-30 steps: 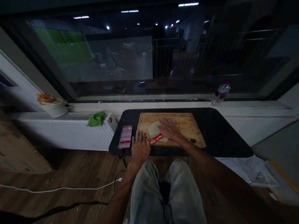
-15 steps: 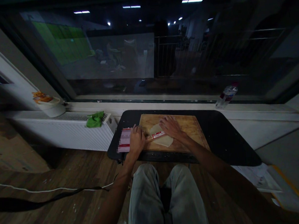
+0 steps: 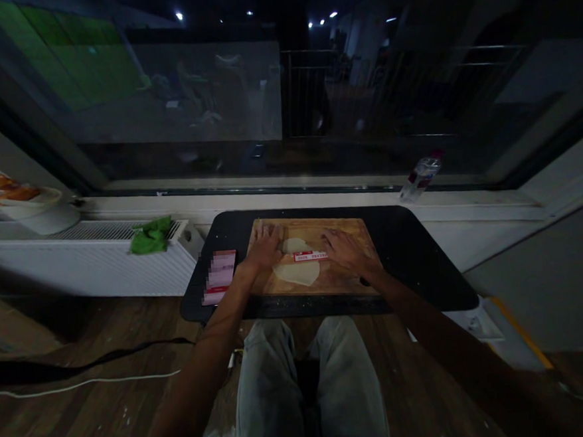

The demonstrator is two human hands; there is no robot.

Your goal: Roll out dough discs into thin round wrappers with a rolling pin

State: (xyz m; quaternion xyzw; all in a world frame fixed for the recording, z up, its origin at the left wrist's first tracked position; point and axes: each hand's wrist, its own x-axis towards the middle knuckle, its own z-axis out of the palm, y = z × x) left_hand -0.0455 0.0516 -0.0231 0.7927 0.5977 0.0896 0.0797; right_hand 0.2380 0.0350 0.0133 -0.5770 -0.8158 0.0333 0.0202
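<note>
A wooden rolling pin (image 3: 310,256) with a red and white label lies crosswise over a flat, pale sheet of dough (image 3: 300,274). Beneath them is a wooden cutting board (image 3: 271,288) on a small black table (image 3: 403,250). My left hand (image 3: 265,245) rests over the pin's left end, fingers stretched forward and apart. Over the right end lies my right hand (image 3: 344,249), its fingers extended toward the upper left. Both palms seem to press on the pin rather than wrap round it, and they hide its ends.
A phone (image 3: 220,277) with a lit screen lies on the table's left side. On the sill stand a water bottle (image 3: 421,177) at right and a white tub (image 3: 41,211) at left. A green cloth (image 3: 151,235) hangs on the radiator (image 3: 125,270).
My left hand has gone from closed around the pin's end to stretched out over it. The pin now lies nearly level instead of slanting. The view has shifted to the right and down.
</note>
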